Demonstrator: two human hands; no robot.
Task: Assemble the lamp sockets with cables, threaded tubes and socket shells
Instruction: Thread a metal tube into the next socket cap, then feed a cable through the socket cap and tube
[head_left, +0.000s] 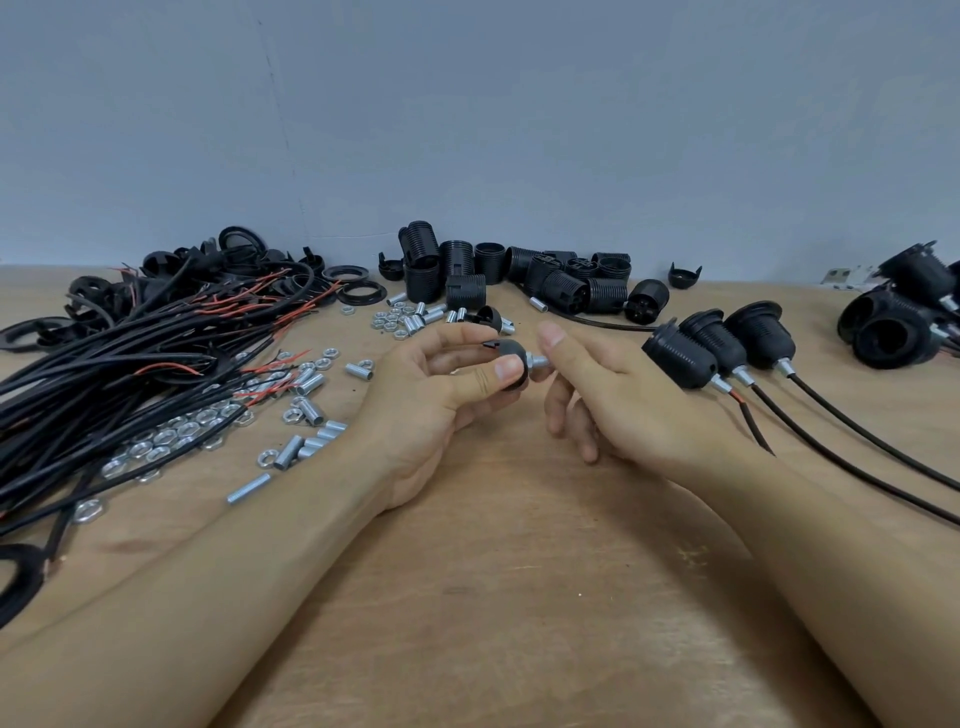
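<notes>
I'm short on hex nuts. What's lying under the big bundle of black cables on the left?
Silver hex nuts and threaded tubes poke out along the near edge of the cable bundle, on the wooden table. How many more lie beneath is hidden by the cables.

No readable text, labels, brands or numbers on anything.
</notes>
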